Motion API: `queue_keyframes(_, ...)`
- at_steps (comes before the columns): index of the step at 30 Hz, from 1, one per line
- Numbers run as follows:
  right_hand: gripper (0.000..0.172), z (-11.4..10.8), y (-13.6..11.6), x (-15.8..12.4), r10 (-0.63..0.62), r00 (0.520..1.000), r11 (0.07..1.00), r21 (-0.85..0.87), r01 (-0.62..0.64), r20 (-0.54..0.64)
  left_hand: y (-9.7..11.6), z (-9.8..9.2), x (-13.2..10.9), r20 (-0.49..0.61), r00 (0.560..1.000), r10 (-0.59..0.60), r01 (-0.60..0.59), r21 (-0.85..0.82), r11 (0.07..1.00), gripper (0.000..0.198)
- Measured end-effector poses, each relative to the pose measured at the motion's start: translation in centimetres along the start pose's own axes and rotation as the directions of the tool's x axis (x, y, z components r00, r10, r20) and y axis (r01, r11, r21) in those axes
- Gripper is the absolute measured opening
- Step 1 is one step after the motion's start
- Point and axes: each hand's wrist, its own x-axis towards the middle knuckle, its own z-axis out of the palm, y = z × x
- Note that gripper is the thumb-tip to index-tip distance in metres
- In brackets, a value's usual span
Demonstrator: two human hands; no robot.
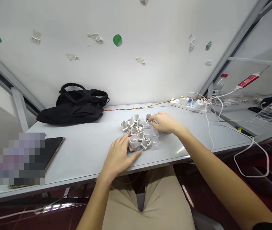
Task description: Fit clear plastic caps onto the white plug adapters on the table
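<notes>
A tight cluster of small white plug-like pieces (134, 129) with round cylindrical tops and metal pins stands on the grey table. Clear plastic domes (154, 143) lie along the cluster's right side. My left hand (119, 155) rests on the table at the cluster's near left, fingers spread and the thumb stretched out; its fingertips come up beside the nearest pieces. At the far right of the cluster, my right hand (163, 122) has its fingertips closed on a white plug-like piece (147, 117). Part of that piece is hidden by the fingers.
A black fabric bag (78, 103) lies at the back left. On the left edge is a dark flat case (53, 150), partly blurred out. A power strip (190, 104) with white cables stands back right; a twisted wire (136, 108) runs along the wall to it.
</notes>
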Motion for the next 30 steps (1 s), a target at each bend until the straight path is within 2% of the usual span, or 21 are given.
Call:
queue_keyframes(7, 0.031, -0.3, 0.3, 0.2, 0.041, 0.997, 0.999, -0.006, -0.041, -0.058, -0.1, 0.0, 0.0, -0.006, 1.0, 0.005, -0.005, -0.004, 1.0, 0.06)
queue_keyframes(12, 0.033, -0.5, 1.5, 1.4, 0.144, 0.971, 0.988, 0.083, -0.13, -0.191, -0.1, 0.0, 0.0, 0.001, 1.0, 0.002, -0.002, -0.012, 1.0, 0.06)
queue_keyframes(17, 0.05, -0.1, 2.9, 2.9, 0.091, 0.994, 0.989, 0.122, -0.083, -0.064, 0.0, -0.1, -0.1, -0.01, 1.0, -0.007, 0.007, -0.033, 0.999, 0.065)
queue_keyframes(26, 0.032, -0.2, 3.6, 3.3, 0.11, 0.994, 0.972, 0.212, -0.105, -0.01, 0.2, -0.2, -0.1, -0.027, 0.999, -0.024, 0.021, -0.074, 0.997, 0.057)
queue_keyframes(30, 0.033, -0.4, 3.4, 2.9, 0.076, 0.997, 0.958, 0.276, -0.08, 0.026, 0.2, -0.2, -0.1, -0.041, 0.999, -0.021, 0.018, -0.084, 0.996, 0.05)
